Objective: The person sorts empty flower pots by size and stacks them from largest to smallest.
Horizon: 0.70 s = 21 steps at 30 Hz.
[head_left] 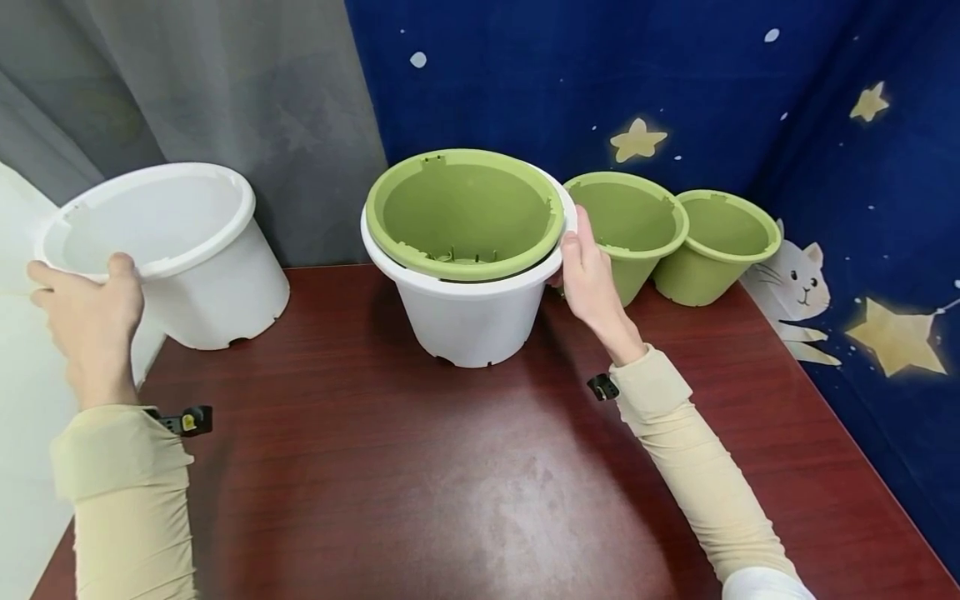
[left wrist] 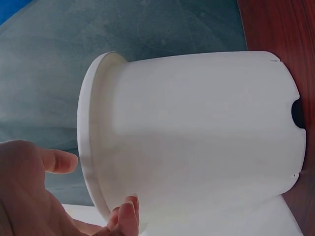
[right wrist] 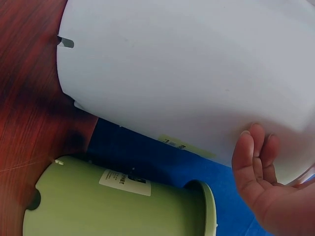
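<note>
The left hand (head_left: pixel 92 321) is spreading wide at the rim of the left white pot (head_left: pixel 217 292); the right hand (head_left: pixel 596 279) is gripping the middle white pot (head_left: pixel 471 321) by its rim, a green pot (head_left: pixel 468 200) sitting inside, both white pots standing on the table (head_left: pixel 420 467).

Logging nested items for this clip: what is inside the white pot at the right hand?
A green pot sits inside the white pot, its rim showing. Part of its inside shows; the white pot's own floor is covered.
</note>
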Each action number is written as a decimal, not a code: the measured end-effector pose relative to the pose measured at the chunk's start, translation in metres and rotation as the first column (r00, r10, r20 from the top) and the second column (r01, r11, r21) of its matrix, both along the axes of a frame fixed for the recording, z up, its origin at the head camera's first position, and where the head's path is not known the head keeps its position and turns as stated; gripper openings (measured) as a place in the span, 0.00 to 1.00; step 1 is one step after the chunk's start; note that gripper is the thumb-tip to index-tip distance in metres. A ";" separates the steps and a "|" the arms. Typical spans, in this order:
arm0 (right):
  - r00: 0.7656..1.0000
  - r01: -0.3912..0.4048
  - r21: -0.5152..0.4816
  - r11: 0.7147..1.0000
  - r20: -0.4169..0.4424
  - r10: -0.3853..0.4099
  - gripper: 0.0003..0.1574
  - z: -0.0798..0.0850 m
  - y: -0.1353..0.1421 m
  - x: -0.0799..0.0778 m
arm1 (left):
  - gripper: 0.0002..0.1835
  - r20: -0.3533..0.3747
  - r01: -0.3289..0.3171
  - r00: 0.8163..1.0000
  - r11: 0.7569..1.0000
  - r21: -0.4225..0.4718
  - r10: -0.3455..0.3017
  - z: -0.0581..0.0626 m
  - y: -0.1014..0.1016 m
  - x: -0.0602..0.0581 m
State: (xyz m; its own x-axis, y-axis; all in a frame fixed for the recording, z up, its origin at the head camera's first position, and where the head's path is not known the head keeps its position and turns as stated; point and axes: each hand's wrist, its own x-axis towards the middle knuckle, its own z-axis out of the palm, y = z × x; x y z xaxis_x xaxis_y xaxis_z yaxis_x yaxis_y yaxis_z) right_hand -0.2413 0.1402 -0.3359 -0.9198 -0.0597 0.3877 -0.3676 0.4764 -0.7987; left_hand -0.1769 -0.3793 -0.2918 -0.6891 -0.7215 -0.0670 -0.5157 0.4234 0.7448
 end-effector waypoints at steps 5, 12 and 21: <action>1.000 -0.010 -0.002 1.000 -0.003 0.010 0.36 0.001 -0.001 0.000 | 0.52 0.006 0.014 1.000 1.000 0.007 -0.014 -0.001 0.001 0.000; 0.999 -0.014 0.008 1.000 -0.037 0.014 0.35 0.001 -0.002 0.000 | 0.54 -0.027 0.038 0.999 0.997 0.068 -0.036 -0.009 -0.006 -0.004; 0.999 -0.016 0.017 1.000 -0.043 0.016 0.35 0.000 -0.002 0.000 | 0.53 -0.192 -0.002 0.980 0.958 0.287 0.059 -0.012 -0.003 -0.010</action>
